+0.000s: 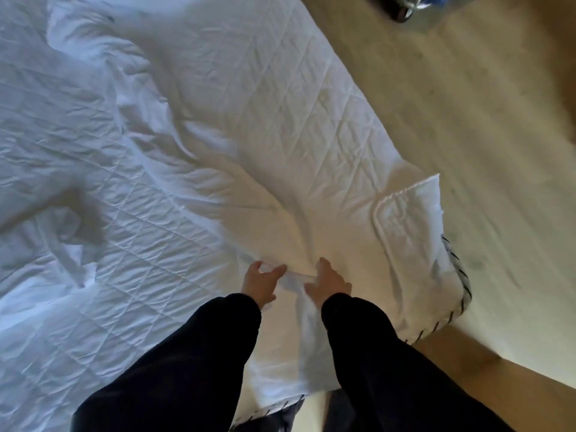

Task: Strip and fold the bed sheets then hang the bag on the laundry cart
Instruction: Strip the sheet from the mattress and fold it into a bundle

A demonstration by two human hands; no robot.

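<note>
Wrinkled white sheet (193,169), diamond creases, left hand (261,283) and right hand (331,284) clutched its bunched fold, pale wood floor (467,113) alongside.

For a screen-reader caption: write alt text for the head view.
A person's left hand and right hand, in dark sleeves, grip a bunched fold of the white sheet near the bed's corner. A wooden floor lies to the right.

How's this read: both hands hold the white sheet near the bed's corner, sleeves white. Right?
One slip: the sleeves are dark, not white, as the head view shows. The rest stands: left hand and right hand both hold the white sheet near the bed's corner.
</note>
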